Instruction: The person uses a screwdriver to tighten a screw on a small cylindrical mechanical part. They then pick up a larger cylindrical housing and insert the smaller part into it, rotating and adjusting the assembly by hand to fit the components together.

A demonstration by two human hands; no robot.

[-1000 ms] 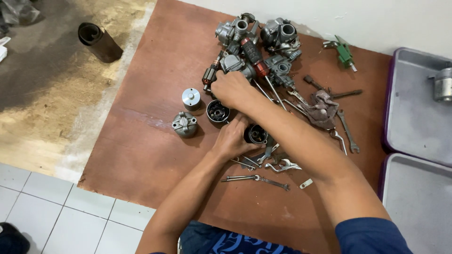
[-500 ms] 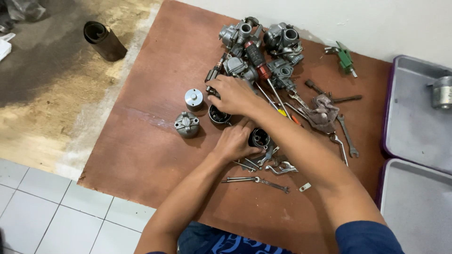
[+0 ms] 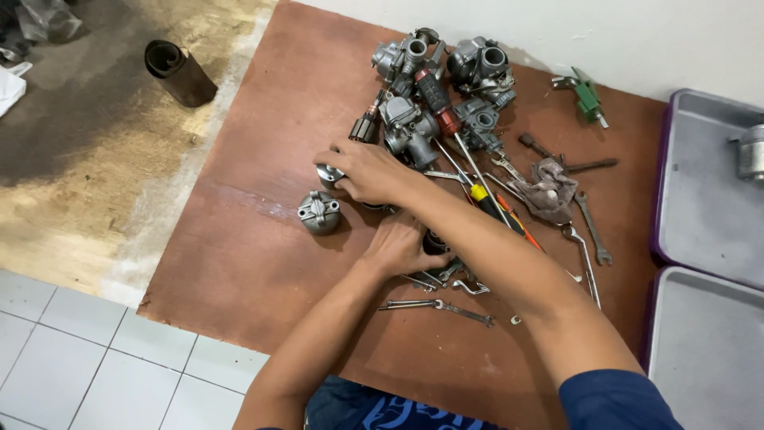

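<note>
My right hand (image 3: 364,171) reaches across to the left of the brown board (image 3: 239,263), its fingertips closed on a small round metal cap (image 3: 327,174). Just below it and to the right, my left hand (image 3: 404,244) rests palm-down and grips a dark round part (image 3: 435,240), which is mostly hidden. A grey domed metal cover (image 3: 319,212) lies loose on the board, left of my left hand. My forearms cross over each other.
Several carburetor bodies (image 3: 410,119) are piled at the board's far side, with screwdrivers (image 3: 477,193), wrenches (image 3: 593,227), a rag (image 3: 547,187) and a green tool (image 3: 587,95). Two grey trays (image 3: 700,191) sit right. A dark cylinder (image 3: 177,73) lies on the floor.
My right hand has moved left and slightly nearer, from the carburetor pile onto the round metal cap. My left hand stays on the dark part.
</note>
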